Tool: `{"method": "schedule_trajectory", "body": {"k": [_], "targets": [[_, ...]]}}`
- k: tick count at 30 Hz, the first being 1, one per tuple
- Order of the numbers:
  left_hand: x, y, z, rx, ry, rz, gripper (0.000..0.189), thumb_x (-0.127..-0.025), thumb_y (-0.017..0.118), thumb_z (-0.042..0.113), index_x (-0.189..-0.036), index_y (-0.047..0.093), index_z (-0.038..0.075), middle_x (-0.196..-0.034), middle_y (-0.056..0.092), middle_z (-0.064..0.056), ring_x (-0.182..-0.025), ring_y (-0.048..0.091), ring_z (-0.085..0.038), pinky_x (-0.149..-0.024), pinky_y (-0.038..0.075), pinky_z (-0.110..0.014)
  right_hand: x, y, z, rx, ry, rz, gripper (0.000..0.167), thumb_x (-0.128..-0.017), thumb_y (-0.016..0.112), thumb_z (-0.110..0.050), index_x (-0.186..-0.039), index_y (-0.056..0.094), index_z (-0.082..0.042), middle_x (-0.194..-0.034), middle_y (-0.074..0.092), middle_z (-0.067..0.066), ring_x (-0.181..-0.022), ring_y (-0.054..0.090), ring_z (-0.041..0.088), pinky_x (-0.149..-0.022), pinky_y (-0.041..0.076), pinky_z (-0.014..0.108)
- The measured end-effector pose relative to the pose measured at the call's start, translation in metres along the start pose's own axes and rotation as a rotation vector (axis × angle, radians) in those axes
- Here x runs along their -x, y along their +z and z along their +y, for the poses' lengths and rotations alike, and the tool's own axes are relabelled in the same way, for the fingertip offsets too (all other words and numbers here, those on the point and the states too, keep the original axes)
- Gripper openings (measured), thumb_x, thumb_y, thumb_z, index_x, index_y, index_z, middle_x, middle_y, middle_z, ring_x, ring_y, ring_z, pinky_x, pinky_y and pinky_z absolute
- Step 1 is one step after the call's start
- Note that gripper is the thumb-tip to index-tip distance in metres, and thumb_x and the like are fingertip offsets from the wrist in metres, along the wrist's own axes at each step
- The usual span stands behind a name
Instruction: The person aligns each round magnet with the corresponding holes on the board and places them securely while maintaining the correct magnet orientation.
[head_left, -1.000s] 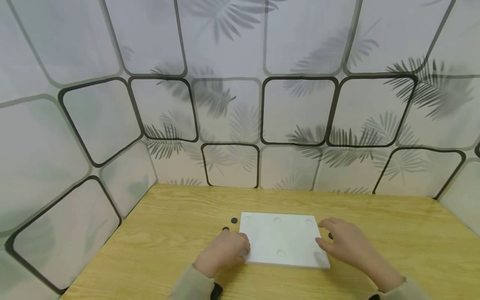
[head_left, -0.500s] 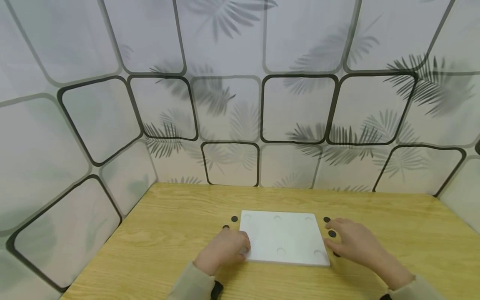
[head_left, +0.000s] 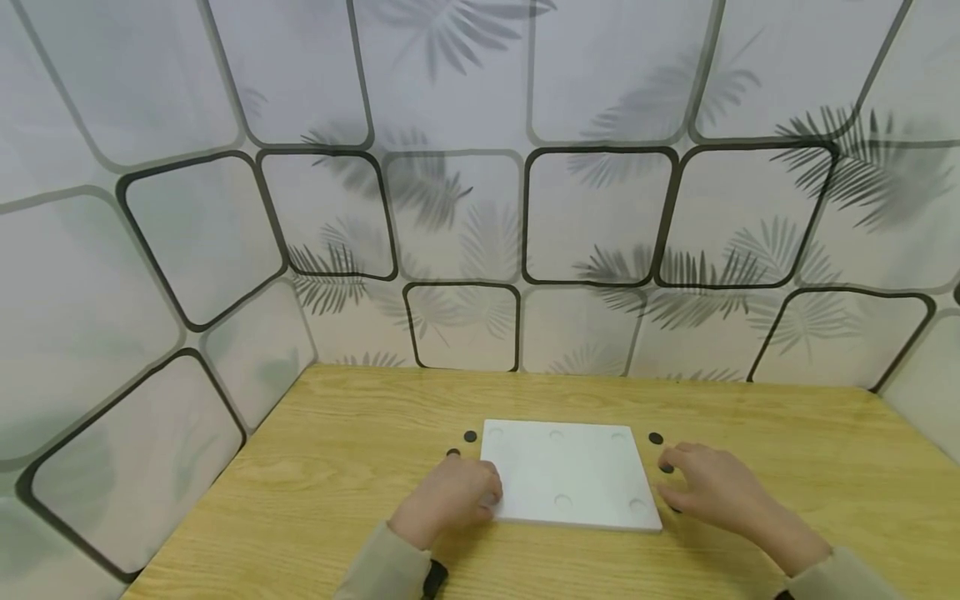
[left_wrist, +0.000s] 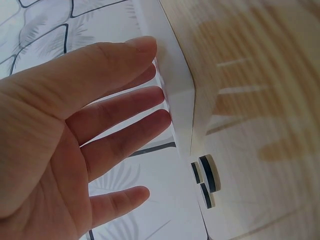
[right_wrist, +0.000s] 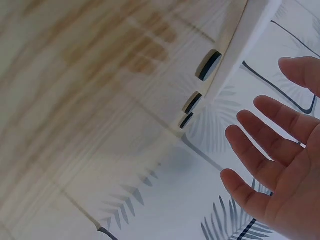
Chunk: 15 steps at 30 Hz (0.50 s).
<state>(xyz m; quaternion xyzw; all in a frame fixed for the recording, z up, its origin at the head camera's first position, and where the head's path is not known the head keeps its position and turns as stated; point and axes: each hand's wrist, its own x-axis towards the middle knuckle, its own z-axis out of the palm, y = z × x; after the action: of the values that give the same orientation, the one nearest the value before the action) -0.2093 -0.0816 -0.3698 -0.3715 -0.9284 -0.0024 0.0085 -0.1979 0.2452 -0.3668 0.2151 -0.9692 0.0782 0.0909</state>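
A flat white board (head_left: 566,471) with several shallow round recesses lies on the table. At its near left edge is my left hand (head_left: 453,496); in the left wrist view, thumb and fingertips touch the edge, the fingers fairly straight and the little finger apart. My right hand (head_left: 716,487) hovers just right of the board, relaxed and holding nothing. Close to it are black discs, one beyond the fingers (head_left: 656,438) and others partly covered by the hand. The right wrist view shows three of these discs, the nearest disc (right_wrist: 208,65) beside the board.
Left of the board lie more black discs, one by its far corner (head_left: 470,436) and another disc (head_left: 453,452) partly behind my left hand. The wood-grain table (head_left: 360,425) meets a patterned curtain wall (head_left: 592,221) at the back and left.
My right hand has moved right, off the board's right edge, uncovering the black discs there and a recess at the near right corner. The left hand has stayed at the left edge.
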Motion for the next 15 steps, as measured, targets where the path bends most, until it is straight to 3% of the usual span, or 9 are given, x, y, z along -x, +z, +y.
{"method": "schedule_trajectory", "body": {"k": [8, 15], "targets": [[0.0, -0.0021, 0.0, -0.008, 0.003, 0.017, 0.008, -0.073, 0.072, 0.02, -0.081, 0.071, 0.021, -0.086, 0.06, 0.014, -0.077, 0.056, -0.001, -0.064, 0.045, -0.026, 0.0003, 0.0033, 0.0045, 0.016, -0.014, -0.046, 0.022, -0.071, 0.069, -0.024, -0.087, 0.064, -0.01, -0.084, 0.059, -0.003, -0.071, 0.057, 0.018, -0.059, 0.046, 0.034], [0.0003, -0.0002, -0.0004, 0.0, 0.001, 0.025, 0.009, -0.072, 0.072, 0.021, -0.081, 0.071, 0.021, -0.085, 0.061, 0.014, -0.076, 0.056, -0.001, -0.065, 0.045, -0.026, -0.0006, 0.0041, 0.0051, 0.009, 0.053, -0.192, 0.021, -0.071, 0.07, -0.027, -0.085, 0.063, -0.013, -0.078, 0.054, -0.005, -0.064, 0.05, 0.009, -0.055, 0.043, 0.03]]}}
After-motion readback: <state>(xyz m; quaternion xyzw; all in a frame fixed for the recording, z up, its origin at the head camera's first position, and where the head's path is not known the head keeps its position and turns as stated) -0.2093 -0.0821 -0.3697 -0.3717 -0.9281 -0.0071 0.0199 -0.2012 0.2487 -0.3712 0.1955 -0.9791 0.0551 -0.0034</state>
